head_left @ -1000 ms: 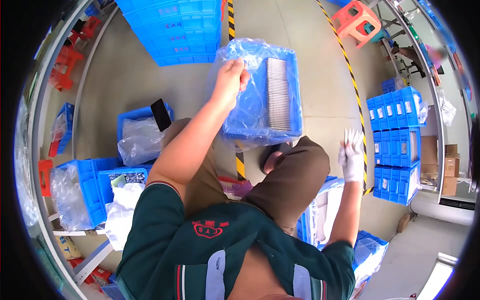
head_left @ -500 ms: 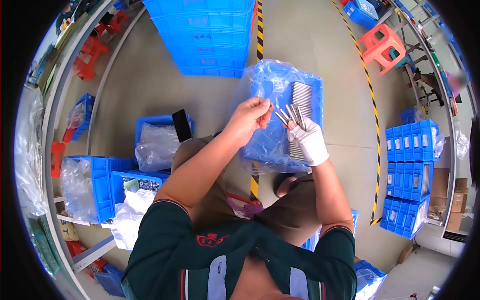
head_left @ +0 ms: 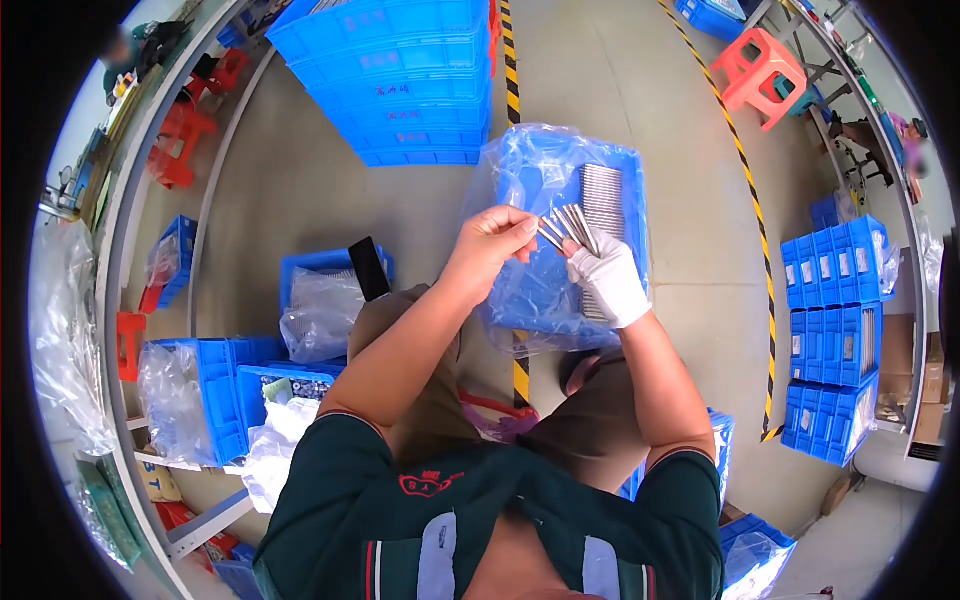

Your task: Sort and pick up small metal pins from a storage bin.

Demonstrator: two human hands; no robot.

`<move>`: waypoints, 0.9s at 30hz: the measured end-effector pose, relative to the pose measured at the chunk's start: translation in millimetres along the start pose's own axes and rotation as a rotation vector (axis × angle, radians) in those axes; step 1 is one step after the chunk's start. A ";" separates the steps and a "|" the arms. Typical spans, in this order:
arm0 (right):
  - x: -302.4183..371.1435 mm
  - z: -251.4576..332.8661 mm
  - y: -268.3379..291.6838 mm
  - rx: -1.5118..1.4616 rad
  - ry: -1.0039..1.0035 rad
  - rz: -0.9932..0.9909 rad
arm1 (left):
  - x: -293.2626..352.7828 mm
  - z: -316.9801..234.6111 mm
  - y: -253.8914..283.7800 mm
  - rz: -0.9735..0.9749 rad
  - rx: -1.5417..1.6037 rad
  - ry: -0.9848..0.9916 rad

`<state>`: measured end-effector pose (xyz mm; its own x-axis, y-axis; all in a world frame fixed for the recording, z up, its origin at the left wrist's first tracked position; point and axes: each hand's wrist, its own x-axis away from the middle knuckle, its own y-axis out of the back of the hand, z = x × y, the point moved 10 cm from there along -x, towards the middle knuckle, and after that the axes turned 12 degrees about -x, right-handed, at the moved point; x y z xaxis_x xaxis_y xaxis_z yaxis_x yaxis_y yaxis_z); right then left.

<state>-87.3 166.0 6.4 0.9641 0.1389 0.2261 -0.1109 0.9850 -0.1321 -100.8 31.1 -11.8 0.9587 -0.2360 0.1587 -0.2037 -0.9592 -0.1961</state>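
My right hand, in a white glove that leaves fingertips bare, is closed round several slim metal rods fanned out toward the upper left. Beside their ends, my bare left hand is closed in a pinch of thumb and forefinger. Whatever lies between those fingertips is too small to make out. Both hands are above a blue plastic crate lined with clear plastic film. Inside it, a neat row of similar metal rods runs along the right side, partly hidden by my right hand.
A tall stack of blue crates stands beyond, at left. Nearer left are a crate with a plastic bag, a black phone and a bin of small metal parts. Stacked crates and a red stool are on the right.
My left hand has come slightly lower, its fingertips staying close to the rod ends. The rods in my right hand have tilted further left. The whole view has shifted a little.
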 end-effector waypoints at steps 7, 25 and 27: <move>1.3 1.7 -1.4 0.135 0.046 0.006 | 2.8 -6.9 0.1 0.076 -0.152 -0.017; -3.5 -3.8 -5.6 0.317 0.123 -0.013 | -1.3 -8.0 22.8 -0.103 -0.237 -0.208; -1.8 -1.4 -7.1 0.313 0.142 -0.007 | 0.8 -5.8 17.4 -0.083 -0.131 -0.141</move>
<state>-87.9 158.6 5.6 0.9866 0.1382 0.0866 -0.1517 0.9725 0.1765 -104.8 13.3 -9.5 0.9897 -0.1396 0.0307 -0.1376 -0.9887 -0.0594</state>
